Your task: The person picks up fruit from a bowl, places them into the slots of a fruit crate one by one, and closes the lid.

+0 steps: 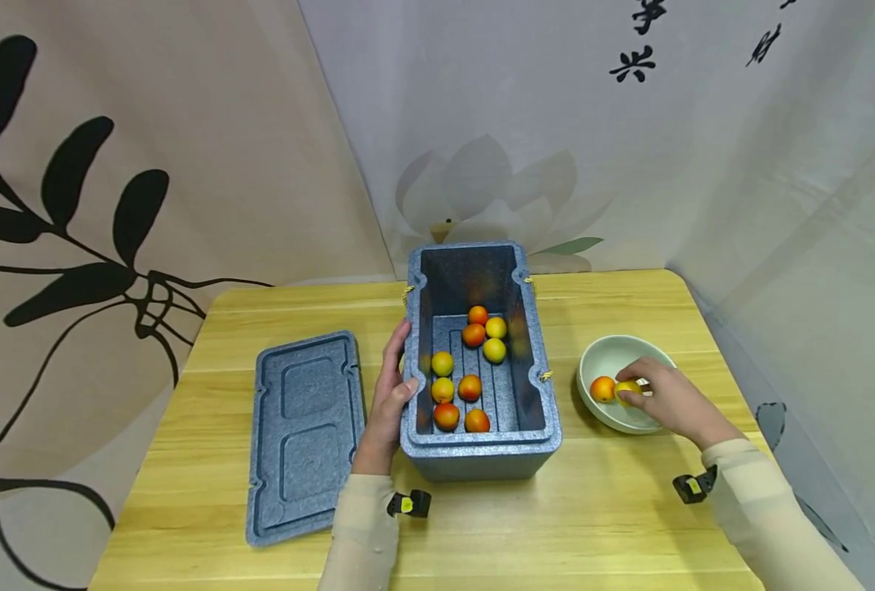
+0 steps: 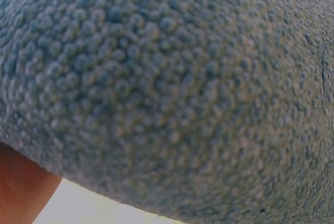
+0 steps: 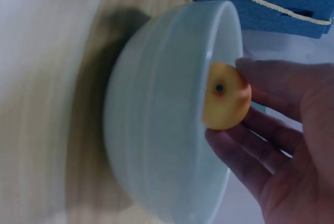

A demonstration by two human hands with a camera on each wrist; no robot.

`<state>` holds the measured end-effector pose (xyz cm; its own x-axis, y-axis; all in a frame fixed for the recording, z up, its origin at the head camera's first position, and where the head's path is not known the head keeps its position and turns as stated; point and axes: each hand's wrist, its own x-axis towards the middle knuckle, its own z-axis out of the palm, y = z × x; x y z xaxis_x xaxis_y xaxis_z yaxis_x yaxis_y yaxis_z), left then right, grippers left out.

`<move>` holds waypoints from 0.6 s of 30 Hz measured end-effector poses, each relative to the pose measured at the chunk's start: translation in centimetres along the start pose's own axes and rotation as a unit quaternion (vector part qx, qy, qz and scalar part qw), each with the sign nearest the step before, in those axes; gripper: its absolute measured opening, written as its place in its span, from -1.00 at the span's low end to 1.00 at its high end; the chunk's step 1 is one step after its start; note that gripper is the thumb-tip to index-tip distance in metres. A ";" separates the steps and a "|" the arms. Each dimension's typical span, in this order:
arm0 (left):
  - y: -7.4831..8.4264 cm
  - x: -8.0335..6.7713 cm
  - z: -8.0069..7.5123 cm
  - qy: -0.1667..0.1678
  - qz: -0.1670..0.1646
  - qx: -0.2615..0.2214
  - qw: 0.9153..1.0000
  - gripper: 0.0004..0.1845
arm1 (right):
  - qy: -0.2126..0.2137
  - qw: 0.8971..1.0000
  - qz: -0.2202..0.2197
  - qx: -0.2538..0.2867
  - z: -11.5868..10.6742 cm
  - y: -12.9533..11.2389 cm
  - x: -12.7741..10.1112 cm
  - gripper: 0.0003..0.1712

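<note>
In the head view, a speckled blue-grey foam box (image 1: 482,464) stands at mid-table with several small yellow and orange-red fruits (image 1: 470,387) on its floor. My left hand (image 1: 389,398) grips its left side, thumb over the rim and fingers along the outer wall. The left wrist view is filled by the foam's beaded surface (image 2: 167,88). To the right, my right hand (image 1: 670,398) reaches into a pale green bowl (image 1: 607,355) and pinches a yellow fruit (image 3: 224,101) between thumb and fingertips. Beside that fruit, an orange one (image 1: 602,389) lies in the bowl.
Left of the box lies its flat foam lid (image 1: 308,439), with two recessed rectangles. Short twisted cords (image 1: 546,376) show on the box's sides. Behind the wooden table (image 1: 474,542) hangs a printed cloth (image 1: 260,148) with leaf and flower motifs.
</note>
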<state>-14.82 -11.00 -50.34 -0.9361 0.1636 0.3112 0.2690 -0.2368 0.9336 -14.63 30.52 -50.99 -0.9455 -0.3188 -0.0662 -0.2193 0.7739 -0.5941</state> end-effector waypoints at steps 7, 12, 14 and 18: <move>0.1 0.0 0.0 -0.001 -0.001 -0.002 1.000 -0.15 | 0.016 1.000 -0.006 -0.003 -0.8 -1.4 0.4 -0.70; 0.2 0.0 0.0 0.000 -0.004 0.002 1.000 -0.15 | 0.030 0.999 -0.020 0.002 -1.2 -2.6 1.0 -0.71; 0.2 0.0 0.0 0.000 -0.004 0.002 1.000 -0.15 | 0.033 0.999 -0.026 0.004 -1.3 -2.9 1.2 -0.70; 0.2 0.0 0.0 0.000 -0.005 0.002 1.000 -0.15 | 0.043 0.998 -0.039 0.018 -1.6 -3.4 1.4 -0.70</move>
<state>-14.74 -11.06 -50.12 -0.9387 0.1667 0.3017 0.2604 -0.2307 0.9375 -15.60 28.25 -47.79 -0.9433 -0.3282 0.0498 -0.2862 0.7281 -0.6229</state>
